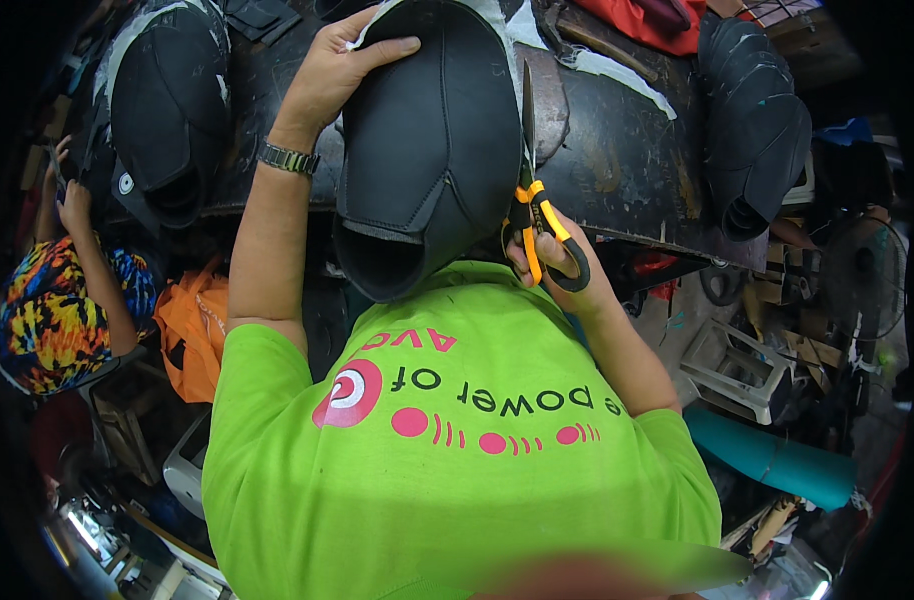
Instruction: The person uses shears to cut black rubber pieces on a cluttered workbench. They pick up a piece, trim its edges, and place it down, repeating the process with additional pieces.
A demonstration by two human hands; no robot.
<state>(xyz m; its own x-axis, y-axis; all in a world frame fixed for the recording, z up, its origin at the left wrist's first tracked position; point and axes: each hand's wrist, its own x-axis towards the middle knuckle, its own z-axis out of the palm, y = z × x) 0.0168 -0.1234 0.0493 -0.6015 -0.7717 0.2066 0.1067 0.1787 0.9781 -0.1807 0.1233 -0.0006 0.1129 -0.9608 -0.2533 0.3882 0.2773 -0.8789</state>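
My left hand (335, 75) is closed on the upper edge of a black stitched piece (402, 150), shaped like a boot upper, its thumb lying over the front. The piece has a seam down its middle, a dark opening at the near end and white material along its far edge. My right hand (577, 262) grips scissors (539, 215) by their yellow and black handles. Their blades point away from me, along the right edge of the piece. Whether the blades touch it, I cannot tell.
A dark, worn work table (627, 165) lies beneath. Similar black pieces (172, 105) stand at left, and a stack of them (752, 130) at right. A co-worker's hand (75, 208) is at far left. An orange bag (192, 330) and a grey stool (737, 370) flank me.
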